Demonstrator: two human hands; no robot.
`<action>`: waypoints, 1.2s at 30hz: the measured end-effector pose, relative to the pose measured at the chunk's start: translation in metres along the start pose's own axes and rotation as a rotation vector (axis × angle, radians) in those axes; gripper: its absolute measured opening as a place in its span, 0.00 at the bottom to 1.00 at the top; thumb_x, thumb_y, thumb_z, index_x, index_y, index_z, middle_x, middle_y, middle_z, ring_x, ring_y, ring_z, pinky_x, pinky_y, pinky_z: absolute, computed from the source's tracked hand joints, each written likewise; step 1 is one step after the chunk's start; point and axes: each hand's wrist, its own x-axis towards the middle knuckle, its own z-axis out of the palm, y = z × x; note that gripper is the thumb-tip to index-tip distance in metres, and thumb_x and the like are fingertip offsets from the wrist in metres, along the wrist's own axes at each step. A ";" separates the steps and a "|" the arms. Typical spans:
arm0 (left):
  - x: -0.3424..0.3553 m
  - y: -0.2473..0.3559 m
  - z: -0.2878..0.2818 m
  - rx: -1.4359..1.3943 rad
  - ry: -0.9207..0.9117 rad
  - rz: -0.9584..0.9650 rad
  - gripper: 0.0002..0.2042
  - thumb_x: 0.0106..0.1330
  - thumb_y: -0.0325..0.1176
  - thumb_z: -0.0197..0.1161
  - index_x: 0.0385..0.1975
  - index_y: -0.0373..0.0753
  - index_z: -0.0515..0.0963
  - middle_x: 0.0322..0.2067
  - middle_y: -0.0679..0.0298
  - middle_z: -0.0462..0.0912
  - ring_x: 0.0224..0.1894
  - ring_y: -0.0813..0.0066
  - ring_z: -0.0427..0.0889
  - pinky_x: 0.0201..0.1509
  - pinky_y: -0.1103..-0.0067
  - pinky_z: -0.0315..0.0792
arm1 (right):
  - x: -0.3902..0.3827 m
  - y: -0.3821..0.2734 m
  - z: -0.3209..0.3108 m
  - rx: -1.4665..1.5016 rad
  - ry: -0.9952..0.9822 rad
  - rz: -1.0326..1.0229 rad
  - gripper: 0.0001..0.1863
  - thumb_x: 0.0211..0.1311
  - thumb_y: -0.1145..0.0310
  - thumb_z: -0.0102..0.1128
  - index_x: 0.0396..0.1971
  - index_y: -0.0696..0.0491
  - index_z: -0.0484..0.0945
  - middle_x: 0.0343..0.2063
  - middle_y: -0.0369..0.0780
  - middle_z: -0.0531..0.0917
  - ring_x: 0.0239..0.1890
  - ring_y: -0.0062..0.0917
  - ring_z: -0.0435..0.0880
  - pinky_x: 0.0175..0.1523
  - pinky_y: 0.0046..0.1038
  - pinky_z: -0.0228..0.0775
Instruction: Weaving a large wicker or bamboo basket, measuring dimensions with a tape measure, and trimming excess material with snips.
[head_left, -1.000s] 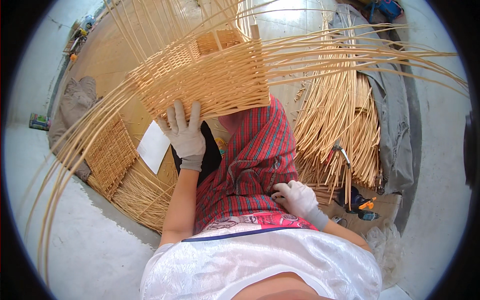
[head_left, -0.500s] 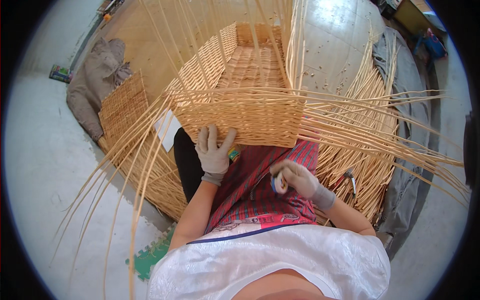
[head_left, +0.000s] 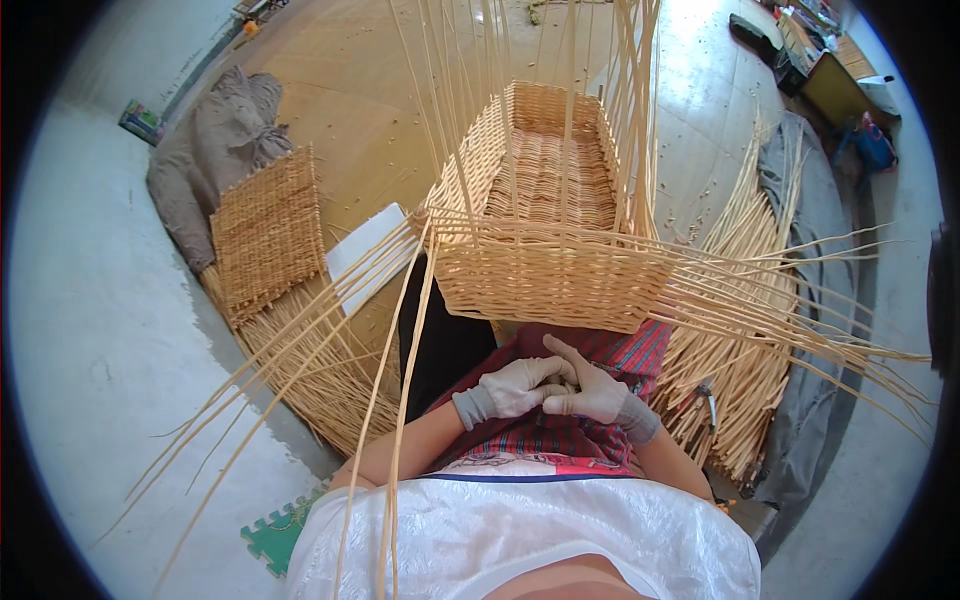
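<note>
In front of my lap, my left hand (head_left: 518, 388) and my right hand (head_left: 592, 388), both in pale gloves with grey cuffs, meet with curled fingers. One digit of the right hand stretches up and away from the rest. Whatever lies between them is hidden by the fingers. Just beyond, a rectangular woven wicker basket (head_left: 555, 280) rests by my knees, its near wall facing me. Long loose rods (head_left: 770, 295) stick out from its right corner, others (head_left: 345, 320) from its left, and upright stakes rise from its rim. Neither hand touches the basket.
Bundled wicker rods (head_left: 735, 370) lie on grey cloth (head_left: 790, 400) at the right. On the left are a flat woven panel (head_left: 268, 235), a white sheet (head_left: 370, 255), more rods (head_left: 320, 365) and a crumpled brown cloth (head_left: 215, 135). Small scraps dot the floor.
My left hand has let go of the basket's near wall and joined my right hand, whose small white roundish object no longer shows. In view, the basket sits further right and lower.
</note>
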 end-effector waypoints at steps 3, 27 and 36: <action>-0.011 0.000 -0.002 -0.010 -0.056 -0.121 0.12 0.65 0.35 0.62 0.46 0.39 0.77 0.37 0.62 0.82 0.40 0.74 0.81 0.47 0.76 0.75 | -0.003 -0.004 0.005 0.364 -0.106 0.062 0.67 0.49 0.52 0.81 0.76 0.59 0.37 0.65 0.47 0.68 0.67 0.32 0.67 0.72 0.33 0.55; -0.070 0.054 -0.203 -0.338 0.691 0.355 0.14 0.72 0.33 0.61 0.52 0.31 0.79 0.38 0.63 0.85 0.39 0.80 0.82 0.44 0.82 0.78 | -0.021 -0.227 -0.009 -1.175 0.805 0.014 0.15 0.68 0.58 0.55 0.31 0.53 0.81 0.23 0.45 0.81 0.29 0.38 0.82 0.38 0.36 0.72; -0.043 0.062 -0.211 -0.599 0.599 0.270 0.10 0.69 0.28 0.64 0.46 0.30 0.82 0.35 0.61 0.86 0.34 0.74 0.85 0.40 0.79 0.82 | 0.031 -0.248 -0.017 -1.299 0.557 0.076 0.20 0.70 0.51 0.51 0.37 0.52 0.84 0.33 0.45 0.86 0.42 0.41 0.84 0.51 0.40 0.74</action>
